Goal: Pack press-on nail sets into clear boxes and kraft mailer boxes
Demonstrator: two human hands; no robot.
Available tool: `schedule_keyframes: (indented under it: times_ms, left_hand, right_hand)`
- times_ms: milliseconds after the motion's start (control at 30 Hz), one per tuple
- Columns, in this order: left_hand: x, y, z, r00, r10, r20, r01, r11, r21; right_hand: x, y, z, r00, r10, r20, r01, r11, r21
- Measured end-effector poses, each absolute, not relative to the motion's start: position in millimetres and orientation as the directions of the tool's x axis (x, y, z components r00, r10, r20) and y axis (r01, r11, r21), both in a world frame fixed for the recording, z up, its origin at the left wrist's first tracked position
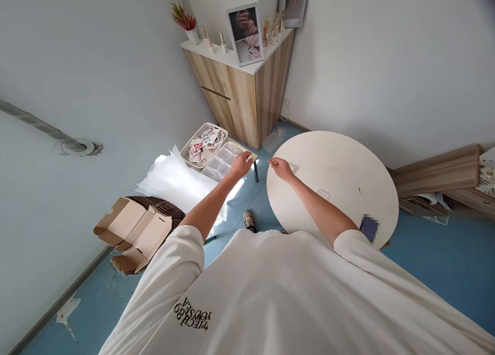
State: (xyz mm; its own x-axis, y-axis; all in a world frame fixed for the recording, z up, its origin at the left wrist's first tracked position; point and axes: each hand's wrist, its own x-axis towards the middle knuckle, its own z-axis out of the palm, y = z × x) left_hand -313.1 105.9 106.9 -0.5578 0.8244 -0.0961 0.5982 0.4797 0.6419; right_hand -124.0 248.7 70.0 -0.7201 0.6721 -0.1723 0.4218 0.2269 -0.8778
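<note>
My left hand [242, 164] is held over the front corner of a small side table, its fingers curled together; a pale bit shows at the fingertips, too small to name. Under and beside it lie clear plastic packs [222, 161]. A white basket [184, 156] of printed paper packets [204, 142] stands just behind them. My right hand [282, 169] is above the left edge of a round white table [332, 154], thumb and fingers pinched. Whatever it may hold is hidden. The two hands are apart. On the round table lie a small clear plastic piece [324, 194] and a blurred dark blue object [369, 227].
White sheets [174, 179] spread at the left, beside stacked flat cardboard boxes [135, 231]. A wooden cabinet [235, 97] in the corner carries picture frames, small bottles and a potted plant [189, 27]. Wooden shelving [436, 174] stands right. A shoe [249, 220] is on the blue floor.
</note>
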Motion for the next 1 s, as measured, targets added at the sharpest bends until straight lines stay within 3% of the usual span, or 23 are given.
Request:
schedule_keyframes:
  times_ms: [333, 600, 833, 1000]
  left_hand:
    - [-454, 38, 85, -0.653, 0.724, -0.222, 0.495, 0.629, 0.599]
    - [-517, 6, 52, -0.743, 0.619, -0.256, 0.405, 0.720, 0.564]
    - [-535, 24, 38, -0.728, 0.655, -0.202, 0.411, 0.653, 0.636]
    - [-539, 37, 29, -0.676, 0.705, -0.216, 0.485, 0.646, 0.590]
  right_hand:
    - [-274, 207, 60, -0.821, 0.540, -0.187, 0.419, 0.346, -0.839]
    - [-363, 186, 39, -0.858, 0.469, -0.210, 0.413, 0.385, -0.825]
    - [-441, 199, 26, -0.806, 0.559, -0.196, 0.482, 0.425, -0.766]
    - [-482, 207, 16, -0.754, 0.616, -0.228, 0.565, 0.431, -0.704]
